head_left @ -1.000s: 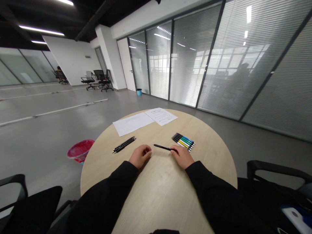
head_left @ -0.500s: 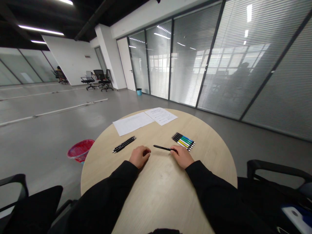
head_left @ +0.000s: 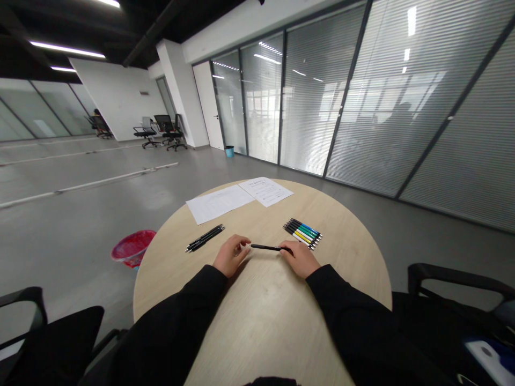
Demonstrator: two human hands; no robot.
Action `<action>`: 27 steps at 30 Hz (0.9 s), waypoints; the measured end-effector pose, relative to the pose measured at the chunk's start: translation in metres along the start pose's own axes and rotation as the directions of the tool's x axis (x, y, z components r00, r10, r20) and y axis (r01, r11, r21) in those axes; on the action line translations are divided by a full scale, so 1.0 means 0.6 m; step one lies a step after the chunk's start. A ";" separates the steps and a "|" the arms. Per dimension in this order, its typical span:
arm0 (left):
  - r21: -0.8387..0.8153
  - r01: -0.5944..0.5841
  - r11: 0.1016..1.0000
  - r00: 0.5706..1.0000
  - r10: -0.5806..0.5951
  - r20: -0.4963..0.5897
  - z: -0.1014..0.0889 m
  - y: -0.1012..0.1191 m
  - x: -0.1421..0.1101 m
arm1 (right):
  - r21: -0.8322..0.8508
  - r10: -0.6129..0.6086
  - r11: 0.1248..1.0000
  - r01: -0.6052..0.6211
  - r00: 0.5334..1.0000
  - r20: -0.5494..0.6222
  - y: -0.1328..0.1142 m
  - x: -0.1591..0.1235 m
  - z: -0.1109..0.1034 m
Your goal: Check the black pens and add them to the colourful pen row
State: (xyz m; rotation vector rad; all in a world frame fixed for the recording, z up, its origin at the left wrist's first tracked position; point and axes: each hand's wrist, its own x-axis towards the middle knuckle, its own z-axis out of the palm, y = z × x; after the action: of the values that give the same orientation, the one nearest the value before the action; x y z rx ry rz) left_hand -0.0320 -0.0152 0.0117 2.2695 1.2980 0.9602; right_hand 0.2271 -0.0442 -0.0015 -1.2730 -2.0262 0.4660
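A black pen (head_left: 264, 247) lies nearly level across the gap between my hands, its tip pointing left. Its right end is gripped by the fingers of my right hand (head_left: 301, 259), which hide that end. My left hand (head_left: 232, 255) is at the tip, thumb and forefinger apart on either side of it; I see no clear grip there. Just beyond my right hand is a row of pens (head_left: 303, 232) with black, blue, green, yellow and white barrels. A small group of black pens (head_left: 205, 238) rests to the left of my left hand.
Two printed paper sheets (head_left: 221, 203) lie at the far side of the round wooden table (head_left: 265, 332). A red-lined bin (head_left: 133, 247) stands on the floor to the left. Black chairs (head_left: 458, 279) flank the table on both sides.
The pen has turned from a slight slant to nearly level, its tip lowered toward my left hand. My left thumb and forefinger have spread apart and moved up to the tip.
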 end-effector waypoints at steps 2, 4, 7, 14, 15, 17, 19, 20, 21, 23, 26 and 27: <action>-0.008 -0.012 1.000 1.000 0.012 0.004 -0.002 0.005 0.000 | -0.004 0.000 1.000 0.000 1.000 0.003 -0.001 0.000 0.000; -0.026 -0.012 1.000 1.000 0.012 0.005 -0.004 0.008 0.000 | -0.005 0.001 1.000 -0.001 1.000 0.006 -0.001 0.000 0.001; -0.047 -0.001 0.999 1.000 0.001 0.009 -0.004 0.009 0.001 | -0.005 0.002 1.000 -0.002 1.000 0.004 -0.002 0.000 0.001; -0.130 0.093 0.987 0.995 -0.098 -0.032 0.001 -0.005 0.001 | -0.006 0.006 1.000 -0.006 1.000 0.001 0.000 0.000 -0.002; -0.157 0.107 0.982 0.993 -0.114 -0.037 0.001 -0.006 0.001 | -0.007 0.007 1.000 -0.007 1.000 -0.001 0.001 0.000 -0.002; -0.215 0.126 0.968 0.990 -0.138 -0.041 0.002 -0.009 0.001 | -0.006 0.011 1.000 -0.011 1.000 -0.004 0.003 0.000 -0.002; -0.273 0.139 0.952 0.987 -0.157 -0.042 0.001 -0.010 0.002 | -0.003 0.013 1.000 -0.013 1.000 -0.009 0.005 0.001 -0.002; -0.300 0.146 0.943 0.985 -0.165 -0.041 0.001 -0.010 0.003 | 0.001 0.012 1.000 -0.012 1.000 -0.012 0.006 0.001 -0.003; -0.327 0.153 0.932 0.984 -0.175 -0.037 0.001 -0.011 0.004 | 0.004 0.012 1.000 -0.012 1.000 -0.016 0.007 0.001 -0.003; -0.379 0.171 0.910 0.980 -0.196 -0.029 0.000 -0.012 0.005 | 0.010 0.015 1.000 -0.014 1.000 -0.024 0.009 0.002 -0.004; -0.441 0.189 0.878 0.972 -0.230 -0.041 0.000 -0.017 0.006 | 0.011 0.032 0.999 -0.032 0.999 -0.041 0.011 0.003 -0.007; -0.453 0.190 0.871 0.970 -0.239 -0.053 0.001 -0.019 0.006 | 0.010 0.039 0.999 -0.038 0.998 -0.047 0.012 0.003 -0.008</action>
State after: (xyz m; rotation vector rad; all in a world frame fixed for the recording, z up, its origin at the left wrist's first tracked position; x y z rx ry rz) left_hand -0.0374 -0.0059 0.0060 1.7080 1.1915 1.1704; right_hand 0.2346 -0.0398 -0.0020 -1.3078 -1.9614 0.4586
